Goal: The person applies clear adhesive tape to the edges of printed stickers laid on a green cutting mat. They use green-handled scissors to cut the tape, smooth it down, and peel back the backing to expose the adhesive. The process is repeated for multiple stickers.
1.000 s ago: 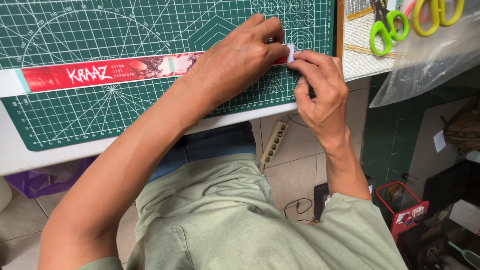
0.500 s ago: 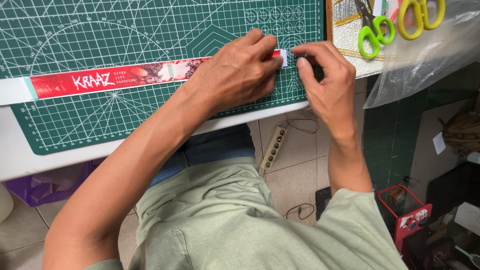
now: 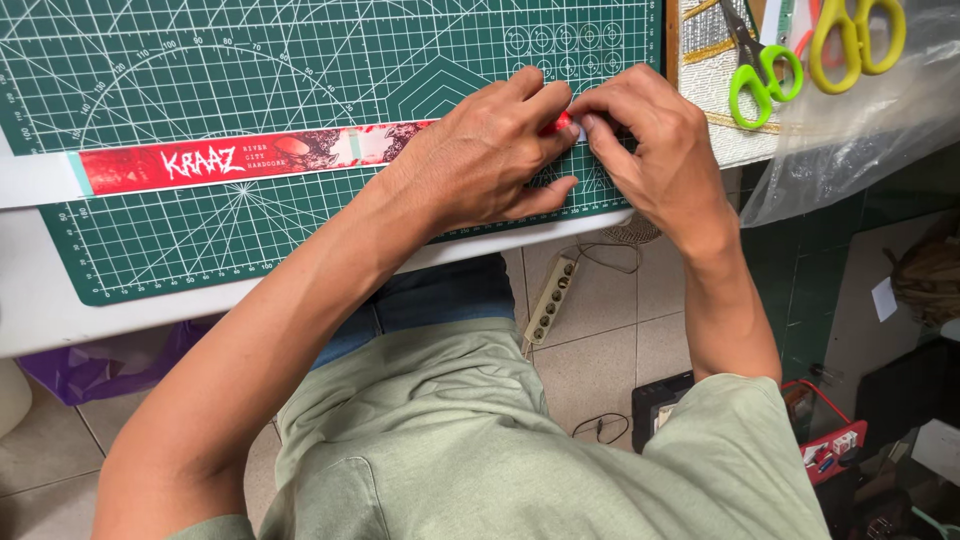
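Both grips meet on the right end of a long, flat red printed paper strip (image 3: 250, 158). The left hand (image 3: 485, 150) lies over the strip, its fingertips narrowed onto the end; the right hand (image 3: 655, 150) pinches the same end from the other side, fingertips touching the left's. The strip lies flat along the green gridded cutting mat (image 3: 300, 70), running towards the mat's left edge, where its end turns white. The mat covers the white counter (image 3: 60, 315) up to its near edge. Beyond the mat's right edge lie green-handled scissors (image 3: 760, 70) and yellow-handled scissors (image 3: 855, 40) beside crinkled clear plastic sheeting (image 3: 860, 140).
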{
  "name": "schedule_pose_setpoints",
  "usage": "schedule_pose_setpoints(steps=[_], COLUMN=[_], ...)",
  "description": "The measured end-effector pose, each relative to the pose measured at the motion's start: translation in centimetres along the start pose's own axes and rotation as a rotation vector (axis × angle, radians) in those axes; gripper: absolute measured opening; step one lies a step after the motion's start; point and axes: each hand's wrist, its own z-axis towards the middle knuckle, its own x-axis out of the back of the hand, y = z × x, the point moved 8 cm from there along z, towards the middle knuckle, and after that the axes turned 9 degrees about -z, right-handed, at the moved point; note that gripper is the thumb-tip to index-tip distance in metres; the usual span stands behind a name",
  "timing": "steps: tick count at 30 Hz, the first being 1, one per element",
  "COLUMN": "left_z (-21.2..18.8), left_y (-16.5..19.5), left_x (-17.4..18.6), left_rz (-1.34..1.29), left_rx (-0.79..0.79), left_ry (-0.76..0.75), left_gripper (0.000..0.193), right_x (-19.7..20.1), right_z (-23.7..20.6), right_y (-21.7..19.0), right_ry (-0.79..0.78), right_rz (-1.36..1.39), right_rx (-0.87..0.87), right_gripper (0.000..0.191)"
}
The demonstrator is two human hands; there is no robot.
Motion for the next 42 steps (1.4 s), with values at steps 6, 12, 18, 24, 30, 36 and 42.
schedule_pose_setpoints(steps=[6,12,18,24,30,36,42], left_z=[-0.1,-0.3,-0.3,-0.3,-0.3,-0.2,-0.1], left_y=[-0.2,-0.3,-0.5,-0.2,0.0,0.6,-0.8], left_x=[-0.4,-0.1,-0.5,-0.4,-0.3,0.3,-0.4], left_rz=[-0.009,-0.013,-0.015,-0.004,0.016,-0.042,-0.049], left_rx=[0.023,0.011,0.016,0.010,-0.001,-0.072,0.042], left_ry=[-0.022,0.022,0.006,0.009,-0.004,0.080,0.023], left_gripper=[0.045,0.046,0.049,0.051,0.052,0.046,0.024], right_x=[-0.5,-0.4,-0.7,-0.8,0.1,0.1,-1.2], right_z=[0.0,0.1,-0.2,-0.4,-1.9,-4.1,-5.0], right_y=[0.1,-0.3,-0.1,0.0,0.7,-1.5,-3.2], right_ry=[0.011,0.034,0.051,0.074,0.137,0.193,0.161], right_rz=[-0.032,-0.032,-0.032,-0.027,0.071,-0.049,-0.211], right_rx=[-0.018,0.002,-0.009,-0.006,-0.104,0.002,0.065], right_gripper=[0.008,0.006,0.006,0.014,0.031,0.026,0.034])
